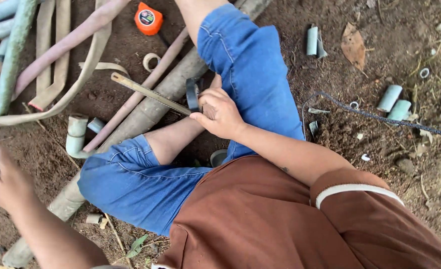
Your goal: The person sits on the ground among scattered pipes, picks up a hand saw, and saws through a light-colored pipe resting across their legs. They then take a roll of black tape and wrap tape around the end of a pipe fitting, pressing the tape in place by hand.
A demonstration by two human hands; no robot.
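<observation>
Head view: the saw [150, 93], a narrow-bladed handsaw with a black grip, lies at a slant across the long grey pipe [146, 117], its blade running up and to the left from the grip. The pipe lies diagonally on the bare soil [380, 159] and passes under the person's bent knees.

Step in hand, as judged: a cut across the pipe, with the blade set on or just above it. Contact is not clear, and no kerf can be made out. A stroke from this position calls for the blade to be kept square to the pipe and for the pipe to be pinned so that it does not roll. The legs appear to do that work.

The right hand [219, 113] is closed round the saw grip, with the wrist straight and the forearm reaching forward over the thigh. The left hand [3, 182] is at the lower left, well apart from the saw and blurred. It seems curled about something greenish at the frame edge, but I cannot tell its grip.

Surroundings:
- A pale elbow fitting [76, 137] lies just beside the pipe.
- Hoses [56, 50] are bundled at the upper left.
- An orange tape measure [148, 19] lies beyond them.
- Short pipe offcuts [394, 102] lie well to the right, near a dark cord [380, 117].
</observation>
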